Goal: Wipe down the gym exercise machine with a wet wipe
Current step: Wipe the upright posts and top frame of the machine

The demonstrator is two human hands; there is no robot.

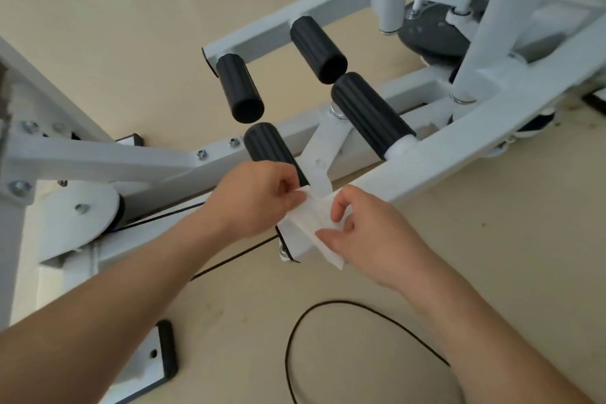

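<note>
Looking down: white wet wipe (308, 223) held spread between both hands, right over end of white machine frame (459, 154); contact with it can't be told tbh. One edge pinched by left hand (252, 200), fingers curled in. Other edge pinched by right hand (367, 236), thumb and forefinger closed on it. Four black grips (370, 115) seen just beyond hands. Black cable (328, 303) looped on floor (492, 256) nearby.
</note>
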